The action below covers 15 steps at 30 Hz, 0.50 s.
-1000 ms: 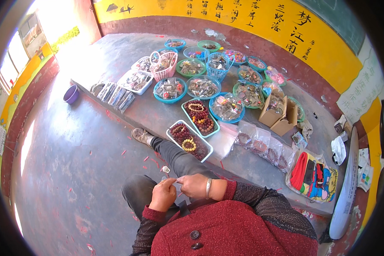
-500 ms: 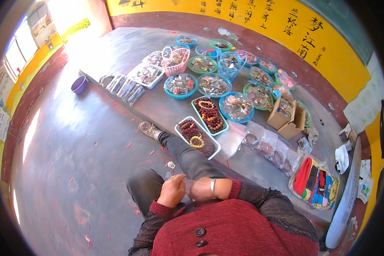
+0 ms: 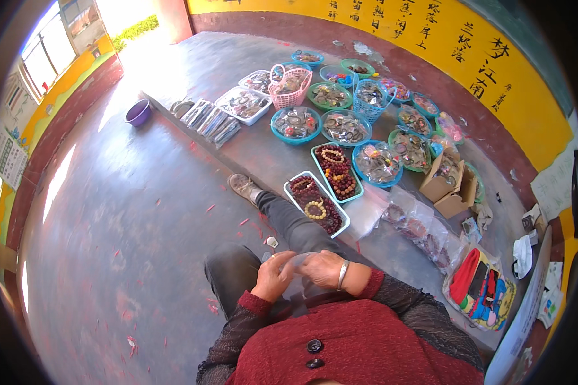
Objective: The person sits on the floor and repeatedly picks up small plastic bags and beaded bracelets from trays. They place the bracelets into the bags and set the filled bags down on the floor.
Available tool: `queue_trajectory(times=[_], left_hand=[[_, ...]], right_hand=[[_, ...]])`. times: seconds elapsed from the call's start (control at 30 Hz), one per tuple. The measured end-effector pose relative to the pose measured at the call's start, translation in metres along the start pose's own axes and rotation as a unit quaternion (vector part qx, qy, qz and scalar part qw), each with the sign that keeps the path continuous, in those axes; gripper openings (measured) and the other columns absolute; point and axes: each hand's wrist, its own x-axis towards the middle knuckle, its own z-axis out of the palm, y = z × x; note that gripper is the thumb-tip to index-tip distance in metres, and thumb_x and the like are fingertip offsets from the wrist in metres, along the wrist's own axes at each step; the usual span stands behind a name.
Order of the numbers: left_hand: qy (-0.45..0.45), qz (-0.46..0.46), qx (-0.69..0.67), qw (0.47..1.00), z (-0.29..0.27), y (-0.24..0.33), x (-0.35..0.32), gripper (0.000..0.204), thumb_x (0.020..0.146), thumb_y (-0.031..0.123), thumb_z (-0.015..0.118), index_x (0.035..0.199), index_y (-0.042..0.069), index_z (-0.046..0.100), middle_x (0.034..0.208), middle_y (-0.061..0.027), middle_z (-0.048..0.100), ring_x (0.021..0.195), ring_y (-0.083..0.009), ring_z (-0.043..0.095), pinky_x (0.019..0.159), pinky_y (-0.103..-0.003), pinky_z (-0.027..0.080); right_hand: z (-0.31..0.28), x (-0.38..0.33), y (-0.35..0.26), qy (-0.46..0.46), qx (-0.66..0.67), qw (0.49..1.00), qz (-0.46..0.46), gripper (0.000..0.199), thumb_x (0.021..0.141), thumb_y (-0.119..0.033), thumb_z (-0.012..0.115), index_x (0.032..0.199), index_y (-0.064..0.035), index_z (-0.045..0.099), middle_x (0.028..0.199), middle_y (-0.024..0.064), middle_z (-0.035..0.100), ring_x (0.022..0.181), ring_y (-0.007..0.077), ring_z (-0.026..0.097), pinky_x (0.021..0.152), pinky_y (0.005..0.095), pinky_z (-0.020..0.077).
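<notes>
Over my lap, my left hand point(image 3: 273, 276) and my right hand point(image 3: 325, 269) are close together, fingers closed on a clear plastic bag point(image 3: 295, 264). The bag is thin and see-through; whether anything is inside cannot be made out. Beyond my knees lie two shallow trays of bracelets: the nearer white-rimmed tray point(image 3: 340, 231) has dark red beads and a yellow bracelet point(image 3: 315, 208), and the farther tray point(image 3: 358, 191) has dark red, orange and pale beads. A sheaf of clear bags point(image 3: 365, 215) rests to the right of the nearer tray.
Several round basins, a pink basket point(image 3: 291, 96) and a blue basket point(image 3: 370, 102) hold packed trinkets on the raised floor. Bagged bracelets point(image 3: 424, 232), cardboard boxes point(image 3: 455, 200) and a colourful bundle point(image 3: 480, 289) lie right. A purple basin point(image 3: 138, 113) stands far left, below the step edge.
My view has shifted, so the whole scene sits a little farther right. My hands keep hold of the clear bag, and the right hand's fingers now show more plainly at its edge.
</notes>
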Motion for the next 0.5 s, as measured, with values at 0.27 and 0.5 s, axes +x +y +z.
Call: queue_trajectory(times=[0.27, 0.5], left_hand=[[0.032, -0.138, -0.148, 0.979, 0.004, 0.01, 0.003, 0.021, 0.087, 0.011, 0.052, 0.101, 0.0, 0.063, 0.082, -0.0096, 0.066, 0.066, -0.0113, 0.061, 0.058, -0.026, 0.05], [0.027, -0.11, -0.049, 0.992, 0.005, -0.005, 0.0, 0.026, 0.082, 0.004, 0.049, 0.105, 0.0, 0.061, 0.087, -0.013, 0.065, 0.074, -0.0161, 0.062, 0.066, -0.028, 0.049]], right_hand=[[0.005, 0.006, 0.0, 0.024, 0.002, 0.995, -0.099, 0.014, 0.076, -0.021, 0.057, 0.082, -0.0133, 0.067, 0.084, 0.0079, 0.063, 0.083, 0.0256, 0.062, 0.067, 0.0401, 0.0495], [0.02, 0.01, 0.014, 0.096, -0.053, 0.993, -0.039, 0.015, 0.071, -0.026, 0.062, 0.068, -0.0106, 0.063, 0.073, 0.0064, 0.061, 0.079, 0.0243, 0.062, 0.062, 0.0391, 0.0457]])
